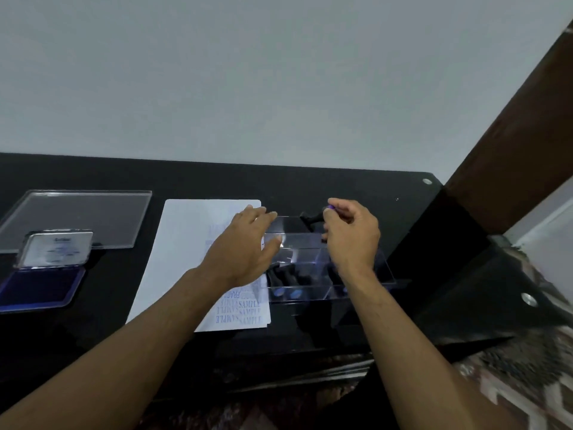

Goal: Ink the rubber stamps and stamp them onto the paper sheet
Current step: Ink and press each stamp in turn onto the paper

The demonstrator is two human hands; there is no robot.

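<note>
We see a glossy black table (93, 342) set against a pale grey wall (248, 72), with a dark brown wooden post (527, 125) rising at the right. On the table lies a white paper sheet (179, 243) already carrying blue stamped words such as "SAMPLE" along its near right part. To the far left lies a flat clear plastic lid (83, 215), and in front of it an opened ink pad case (40, 287) shows its dark blue pad, its hinged cover tilted up behind. Just right of the paper sits a clear plastic compartment box (310, 287) with several black-handled rubber stamps (286, 279) lying in its near compartments. Our left hand (245, 243) rests with straight fingers spread over the paper's right edge and touching the left side of the box. Our right hand (350, 234) is raised over the box's far end, fingers curled and pinching a black-handled rubber stamp with a purple cap (313, 218) that juts out to the left.
</note>
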